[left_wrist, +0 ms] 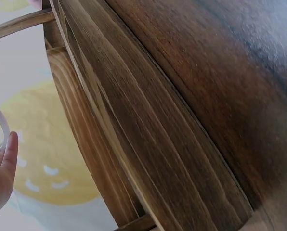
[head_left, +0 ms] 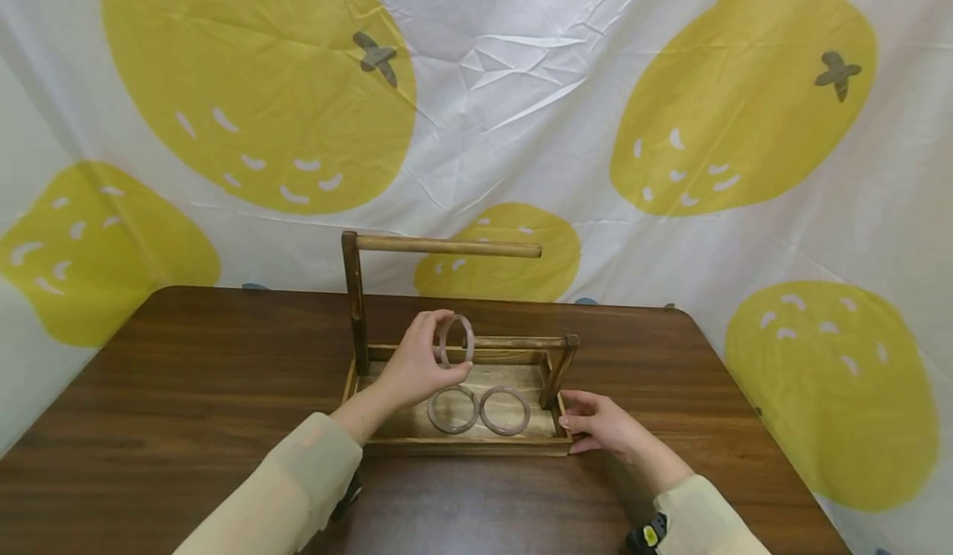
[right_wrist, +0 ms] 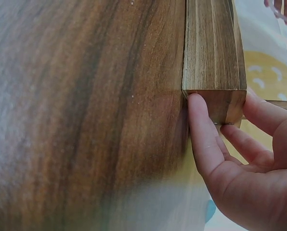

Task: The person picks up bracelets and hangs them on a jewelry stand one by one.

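Note:
A pale pinkish bangle (head_left: 470, 348) stands upright between the thumb and fingers of my left hand (head_left: 420, 365), which pinches it above the tray of a wooden bracelet stand (head_left: 476, 448). Two similar bangles, one on the left (head_left: 452, 432) and one on the right (head_left: 505, 433), lie flat side by side in that tray. At the stand's right end, my right hand (head_left: 606, 427) holds the short wall with its thumb and fingers. The right wrist view shows fingertips (right_wrist: 197, 108) against the corner of the end wall.
From the stand's left post runs a high round bar (head_left: 447, 246), its right end free. A lower bar (head_left: 521, 342) extends leftward from the right post (head_left: 560, 373). Beneath is a dark brown table (head_left: 186, 389), and behind it hangs a lemon-print cloth (head_left: 514, 150).

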Available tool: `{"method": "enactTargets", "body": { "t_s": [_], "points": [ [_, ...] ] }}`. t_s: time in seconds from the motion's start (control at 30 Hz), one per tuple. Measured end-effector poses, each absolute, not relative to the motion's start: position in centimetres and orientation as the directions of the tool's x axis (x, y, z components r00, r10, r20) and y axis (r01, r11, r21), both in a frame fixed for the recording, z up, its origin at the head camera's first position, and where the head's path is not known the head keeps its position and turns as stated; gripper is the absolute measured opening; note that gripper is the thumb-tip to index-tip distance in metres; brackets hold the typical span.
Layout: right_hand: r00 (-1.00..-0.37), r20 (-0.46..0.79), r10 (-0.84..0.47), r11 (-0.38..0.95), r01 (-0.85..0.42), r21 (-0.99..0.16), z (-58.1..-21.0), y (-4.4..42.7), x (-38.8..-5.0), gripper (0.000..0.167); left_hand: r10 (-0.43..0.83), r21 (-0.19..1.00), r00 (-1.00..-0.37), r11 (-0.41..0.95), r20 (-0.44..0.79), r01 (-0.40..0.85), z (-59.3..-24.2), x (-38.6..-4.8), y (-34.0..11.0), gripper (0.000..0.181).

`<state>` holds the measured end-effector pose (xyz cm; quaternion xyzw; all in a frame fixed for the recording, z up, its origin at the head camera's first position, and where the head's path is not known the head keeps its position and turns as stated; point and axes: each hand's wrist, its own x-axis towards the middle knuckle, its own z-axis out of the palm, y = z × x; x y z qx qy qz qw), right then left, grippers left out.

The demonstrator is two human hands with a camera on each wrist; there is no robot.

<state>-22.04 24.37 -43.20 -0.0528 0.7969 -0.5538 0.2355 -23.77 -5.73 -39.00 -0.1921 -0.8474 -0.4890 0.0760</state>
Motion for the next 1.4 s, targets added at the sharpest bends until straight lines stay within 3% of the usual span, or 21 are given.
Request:
{"method": "enactTargets", "body": {
  "t_s": [1.4],
  "points": [
    [-0.882, -0.301, -0.361, 0.37, 0.161, -0.915, -43.2, 24.5, -21.9, 0.065, 0.159, 0.909, -0.948, 0.279, 0.275, 0.31, -40.2, -23.6, -3.4, 0.062]
  ]
}}
